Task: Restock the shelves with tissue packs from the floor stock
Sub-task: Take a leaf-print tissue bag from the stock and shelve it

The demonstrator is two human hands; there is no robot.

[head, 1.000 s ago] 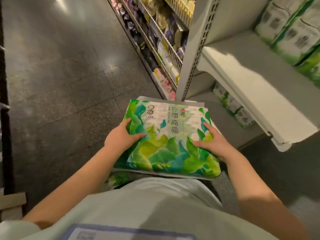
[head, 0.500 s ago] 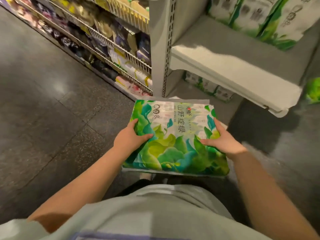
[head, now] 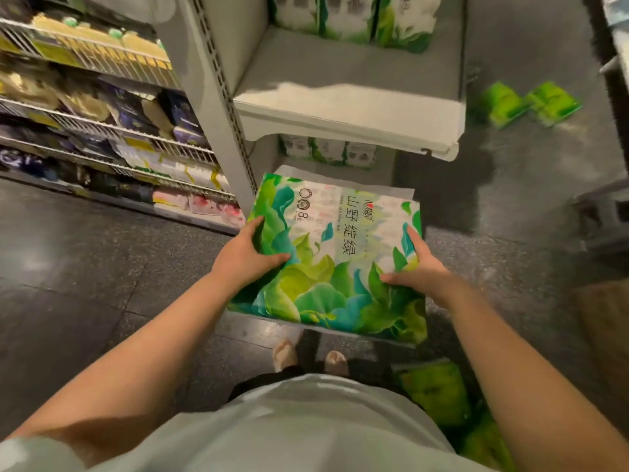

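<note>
We held a green-leafed tissue pack flat at waist height before the grey shelf, the left hand clamped on its left edge and the right hand on its right, fingers curled over the top. More packs lay on the floor by our feet.

Both arms reach toward twelve o'clock, the left hand and right hand clamped flat, thumbs turned inward.

Shelf packs cropped; floor packs blurred.
</note>
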